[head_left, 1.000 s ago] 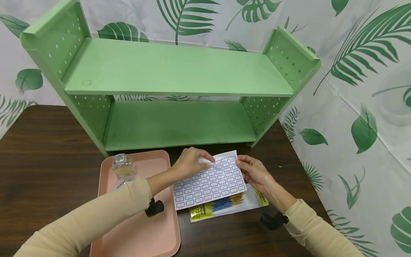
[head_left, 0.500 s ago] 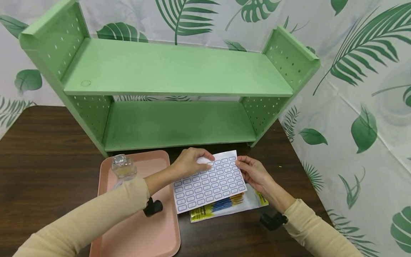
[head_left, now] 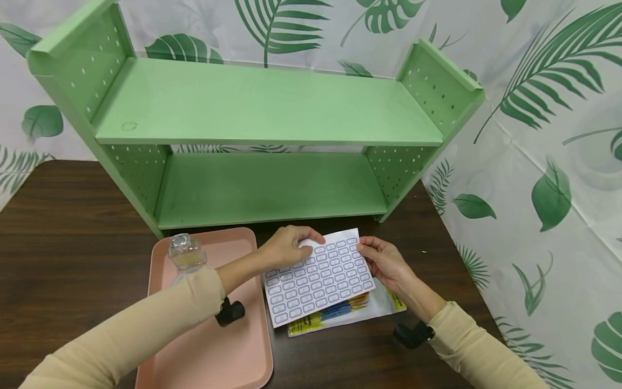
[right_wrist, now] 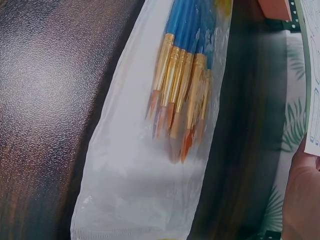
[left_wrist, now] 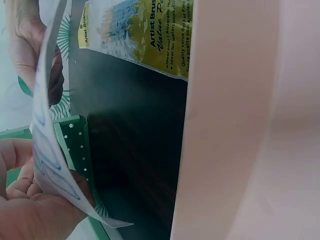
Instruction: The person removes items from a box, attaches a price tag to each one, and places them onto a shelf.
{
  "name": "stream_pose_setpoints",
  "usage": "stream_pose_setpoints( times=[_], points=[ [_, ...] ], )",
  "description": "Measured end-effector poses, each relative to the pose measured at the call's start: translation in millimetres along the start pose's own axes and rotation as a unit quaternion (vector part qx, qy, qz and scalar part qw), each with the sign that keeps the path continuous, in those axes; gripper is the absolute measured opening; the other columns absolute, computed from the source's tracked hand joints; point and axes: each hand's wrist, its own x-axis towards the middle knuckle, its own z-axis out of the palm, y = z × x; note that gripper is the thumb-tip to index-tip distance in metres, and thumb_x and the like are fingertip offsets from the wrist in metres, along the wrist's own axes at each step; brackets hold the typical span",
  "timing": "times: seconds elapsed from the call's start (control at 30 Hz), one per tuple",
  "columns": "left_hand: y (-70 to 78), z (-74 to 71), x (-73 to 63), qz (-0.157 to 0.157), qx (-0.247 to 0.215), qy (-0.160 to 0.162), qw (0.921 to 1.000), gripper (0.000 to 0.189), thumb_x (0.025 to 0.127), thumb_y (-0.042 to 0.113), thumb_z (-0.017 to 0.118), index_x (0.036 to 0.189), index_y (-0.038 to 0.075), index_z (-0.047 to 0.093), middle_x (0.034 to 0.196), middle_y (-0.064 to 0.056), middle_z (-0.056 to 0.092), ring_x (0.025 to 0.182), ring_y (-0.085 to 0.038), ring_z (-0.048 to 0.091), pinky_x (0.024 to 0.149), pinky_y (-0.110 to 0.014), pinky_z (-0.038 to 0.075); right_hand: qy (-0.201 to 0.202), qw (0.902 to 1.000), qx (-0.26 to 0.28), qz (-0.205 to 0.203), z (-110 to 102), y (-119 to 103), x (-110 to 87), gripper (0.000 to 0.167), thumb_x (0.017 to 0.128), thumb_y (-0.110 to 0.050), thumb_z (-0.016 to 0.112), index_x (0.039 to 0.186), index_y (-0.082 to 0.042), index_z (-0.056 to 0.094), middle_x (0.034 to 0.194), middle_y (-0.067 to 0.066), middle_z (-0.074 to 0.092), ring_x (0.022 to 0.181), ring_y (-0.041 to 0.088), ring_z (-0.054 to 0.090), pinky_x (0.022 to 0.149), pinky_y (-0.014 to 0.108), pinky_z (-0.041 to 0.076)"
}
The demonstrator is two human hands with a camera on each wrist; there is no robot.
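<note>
Label sheet (head_left: pixel 318 275), pinched by the fingers of the left hand (head_left: pixel 286 247) and right hand (head_left: pixel 386 260), now dips lower at its near-left corner, apparently being angled rather than released, over the paintbrush pack (head_left: pixel 379 307) below those fingers.

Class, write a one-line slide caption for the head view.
Left hand and right hand hold a printed sheet, partly hiding a brush packet, beside a pink tray and green shelf.

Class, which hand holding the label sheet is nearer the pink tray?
The left hand: its forearm crosses over the pink tray, while the right hand pinches the label sheet by its right edge.
</note>
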Motion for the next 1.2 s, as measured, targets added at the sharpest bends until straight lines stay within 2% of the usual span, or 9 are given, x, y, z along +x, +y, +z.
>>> stream_pose_setpoints(
  times=[0.27, 0.47, 0.7, 1.0, 1.2],
  points=[
    [-0.8, -0.4, -0.3, -0.004, 0.009, -0.003, 0.9999, 0.028, 0.087, 0.002, 0.053, 0.111, 0.009, 0.065, 0.106, -0.009, 0.066, 0.065, -0.009, 0.055, 0.057, -0.02, 0.039, 0.004, 1.0, -0.004, 0.002, 0.0, 1.3, 0.9, 0.005, 0.094, -0.005, 0.053, 0.097, -0.009, 0.054, 0.084, -0.002, 0.063, 0.068, 0.009, 0.062, 0.058, 0.021, 0.05],
    [-1.0, -0.9, 0.0, 0.001, -0.002, -0.015, 0.9999, 0.028, 0.088, 0.001, 0.052, 0.112, 0.008, 0.065, 0.104, -0.009, 0.066, 0.056, -0.009, 0.051, 0.049, -0.021, 0.033, 0.004, 1.0, -0.003, 0.001, -1.2, 3.0, 1.4, 0.005, 0.094, -0.004, 0.053, 0.095, -0.009, 0.054, 0.082, -0.002, 0.062, 0.067, 0.008, 0.061, 0.057, 0.021, 0.05],
    [-0.9, 1.2, 1.2, -0.016, -0.006, -0.024, 0.9996, 0.024, 0.091, 0.002, 0.055, 0.11, 0.009, 0.066, 0.101, -0.006, 0.067, 0.069, -0.008, 0.057, 0.063, -0.02, 0.043, 0.002, 1.0, -0.006, -0.004, -2.7, 6.0, 2.9, 0.006, 0.094, -0.004, 0.053, 0.096, -0.009, 0.054, 0.082, -0.002, 0.061, 0.068, 0.008, 0.061, 0.058, 0.02, 0.049],
    [-1.9, 2.7, 2.2, -0.021, -0.012, -0.027, 0.9994, 0.021, 0.09, 0.003, 0.058, 0.108, 0.008, 0.067, 0.098, -0.004, 0.068, 0.07, -0.008, 0.056, 0.066, -0.02, 0.044, 0.007, 0.9999, -0.008, -0.003, -3.2, 8.9, 3.9, 0.007, 0.094, -0.003, 0.053, 0.095, -0.009, 0.054, 0.083, -0.002, 0.061, 0.068, 0.008, 0.06, 0.059, 0.02, 0.049],
    [-3.0, 2.1, 2.8, -0.009, 0.004, -0.03, 0.9995, 0.021, 0.091, 0.005, 0.059, 0.11, 0.008, 0.068, 0.104, -0.004, 0.069, 0.076, -0.009, 0.055, 0.071, -0.021, 0.042, 0.01, 0.9999, -0.01, -0.002, -3.4, 9.9, 4.0, 0.007, 0.094, -0.003, 0.053, 0.096, -0.009, 0.054, 0.083, -0.002, 0.061, 0.069, 0.008, 0.06, 0.059, 0.02, 0.05]
  ],
)
